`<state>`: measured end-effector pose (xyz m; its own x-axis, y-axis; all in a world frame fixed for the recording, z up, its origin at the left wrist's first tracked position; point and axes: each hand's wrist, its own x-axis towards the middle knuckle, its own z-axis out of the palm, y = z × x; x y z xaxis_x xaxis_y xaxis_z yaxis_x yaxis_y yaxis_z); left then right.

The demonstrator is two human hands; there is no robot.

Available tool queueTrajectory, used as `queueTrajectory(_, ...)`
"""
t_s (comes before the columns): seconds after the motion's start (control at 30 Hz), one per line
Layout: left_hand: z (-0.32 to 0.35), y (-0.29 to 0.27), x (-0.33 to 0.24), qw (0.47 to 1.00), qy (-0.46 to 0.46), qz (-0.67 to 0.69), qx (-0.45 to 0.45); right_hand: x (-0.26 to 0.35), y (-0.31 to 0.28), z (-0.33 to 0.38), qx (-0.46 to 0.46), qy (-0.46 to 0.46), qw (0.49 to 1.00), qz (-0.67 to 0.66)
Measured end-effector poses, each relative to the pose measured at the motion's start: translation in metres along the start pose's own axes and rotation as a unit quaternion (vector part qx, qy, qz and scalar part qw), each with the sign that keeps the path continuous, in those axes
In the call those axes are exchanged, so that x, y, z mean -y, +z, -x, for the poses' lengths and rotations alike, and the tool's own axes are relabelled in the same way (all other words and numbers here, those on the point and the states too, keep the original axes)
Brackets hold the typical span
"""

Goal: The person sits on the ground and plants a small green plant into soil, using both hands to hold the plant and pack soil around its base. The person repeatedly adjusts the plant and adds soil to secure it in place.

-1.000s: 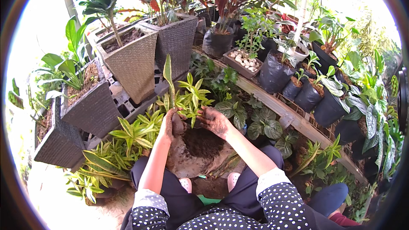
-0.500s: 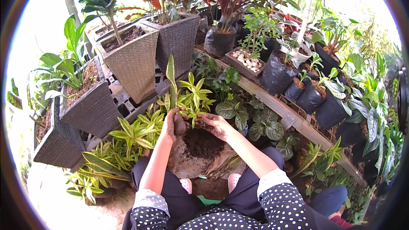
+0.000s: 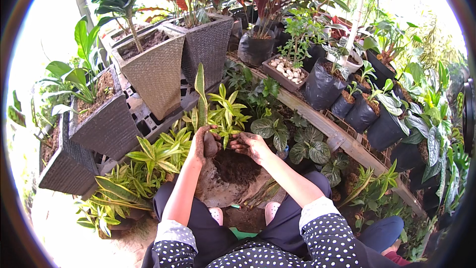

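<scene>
My left hand (image 3: 198, 146), smeared with soil, is curled against a brown rounded lump (image 3: 211, 146); its kind is hard to make out. Just above that hand stands a tall snake plant leaf (image 3: 201, 97), its base hidden. My right hand (image 3: 251, 147) has soil-covered fingers, slightly bent and apart, with nothing visible in them. Between the hands hang yellow-green variegated leaves (image 3: 227, 114). Below them, a heap of dark soil (image 3: 235, 167) lies on a dirty brown sheet (image 3: 213, 188).
Tall textured grey planters (image 3: 151, 77) stand to the left. A wooden rail (image 3: 317, 119) slants along the right, with black plant bags (image 3: 322, 89) behind it. Leafy plants (image 3: 310, 146) grow near my right hand. A person's dark-clad knee (image 3: 384, 233) shows at lower right.
My right hand has shifted very slightly, its fingers a little more spread. My left hand stays beside the brown lump.
</scene>
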<state>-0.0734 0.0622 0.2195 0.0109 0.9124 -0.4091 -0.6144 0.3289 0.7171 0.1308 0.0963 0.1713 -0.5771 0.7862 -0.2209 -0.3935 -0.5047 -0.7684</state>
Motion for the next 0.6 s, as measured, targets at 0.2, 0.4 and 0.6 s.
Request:
queueTrajectory(0.2,-0.002,-0.001,0.001,1.000,-0.011,-0.004,-0.014,0.006,0.008,0.005,-0.060,0.018,0.997,0.047)
queueTrajectory(0.4,-0.004,-0.002,0.001,1.000,-0.016,-0.005,-0.011,0.003,-0.002,-0.006,0.088,-0.037,0.992,-0.086)
queueTrajectory(0.6,0.006,0.004,-0.003,1.000,-0.009,0.011,-0.010,0.001,0.007,0.002,0.035,-0.072,0.997,-0.021)
